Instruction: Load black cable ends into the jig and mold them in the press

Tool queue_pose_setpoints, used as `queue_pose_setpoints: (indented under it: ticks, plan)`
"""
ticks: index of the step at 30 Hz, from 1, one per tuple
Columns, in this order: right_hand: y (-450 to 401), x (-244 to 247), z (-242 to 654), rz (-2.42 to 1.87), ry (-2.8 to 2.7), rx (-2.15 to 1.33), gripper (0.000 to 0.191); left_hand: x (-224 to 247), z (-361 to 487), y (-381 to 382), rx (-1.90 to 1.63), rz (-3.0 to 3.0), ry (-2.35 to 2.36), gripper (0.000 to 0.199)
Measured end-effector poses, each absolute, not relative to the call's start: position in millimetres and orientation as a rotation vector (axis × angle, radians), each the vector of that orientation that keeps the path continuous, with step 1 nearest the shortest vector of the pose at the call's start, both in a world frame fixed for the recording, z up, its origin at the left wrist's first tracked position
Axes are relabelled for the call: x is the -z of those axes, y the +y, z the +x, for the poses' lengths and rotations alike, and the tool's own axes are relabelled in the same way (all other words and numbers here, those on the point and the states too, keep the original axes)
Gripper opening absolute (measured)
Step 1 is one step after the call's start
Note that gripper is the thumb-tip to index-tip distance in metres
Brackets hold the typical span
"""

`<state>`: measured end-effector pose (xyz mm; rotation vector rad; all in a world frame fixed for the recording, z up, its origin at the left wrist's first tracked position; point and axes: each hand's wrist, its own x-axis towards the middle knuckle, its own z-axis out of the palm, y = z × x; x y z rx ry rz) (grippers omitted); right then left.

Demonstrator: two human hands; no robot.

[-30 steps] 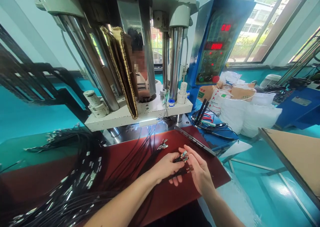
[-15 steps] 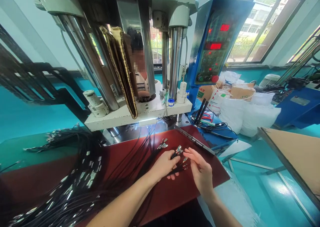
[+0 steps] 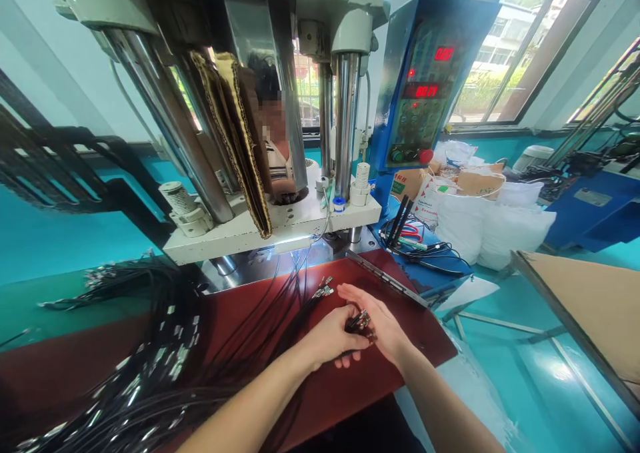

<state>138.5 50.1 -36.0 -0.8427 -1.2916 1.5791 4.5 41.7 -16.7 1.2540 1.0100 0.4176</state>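
Over the red mat (image 3: 400,366), my left hand (image 3: 335,336) is wrapped round a bunch of black cables (image 3: 354,322) whose metal ends point right. My right hand (image 3: 377,320) has its fingers stretched out, its palm against those metal ends. Just behind my hands, more cable ends (image 3: 324,288) lie on the mat, their black cables running toward the lower left. A large heap of black cables with silver terminals (image 3: 175,353) spreads over the left side.
A press with a pale lower plate (image 3: 300,223) stands ahead, folded cardboard (image 3: 250,166) leaning in it. Its blue control box (image 3: 420,86) is to the right. A metal bar (image 3: 387,278) lies along the mat's right edge. A brown-topped table (image 3: 580,293) stands far right.
My right hand has moved left against the cable ends, its fingers now straighter. The bunch in my left hand looks more gathered. The control box's red digits differ, and the view has shifted slightly.
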Motion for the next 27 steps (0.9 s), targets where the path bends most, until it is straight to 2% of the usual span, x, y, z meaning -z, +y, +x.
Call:
queue_pose_setpoints:
  ticks: [3,7,12,16,18,20,24,27]
  plan:
    - [50,32,131,-0.866,-1.396,-1.571,0.039,18,9,44,-0.367,1.257,1.007,0.011]
    - [60,30,144,-0.962,-1.475,-1.527,0.041,21,15,44,-0.405,1.227,1.022,0.013]
    - [81,35,208,-1.382,-1.821,-0.812,0.044,20,11,38,-0.554,1.13,1.054,0.018]
    - [76,36,234,-1.86,-2.349,0.014,0.032,22,9,38,-0.582,1.133,1.035,0.019]
    - [72,34,231,-1.954,-2.442,0.138,0.027,23,9,38,-0.584,1.134,1.031,0.021]
    - [71,34,225,-1.975,-2.418,-0.014,0.019,24,9,38,-0.599,1.129,1.016,0.021]
    - [68,39,215,-1.828,-2.108,-0.718,0.008,26,7,39,-0.634,1.043,0.99,0.022]
    - [52,46,205,-1.523,-1.692,-1.262,0.003,28,6,40,-0.64,0.988,0.968,0.023]
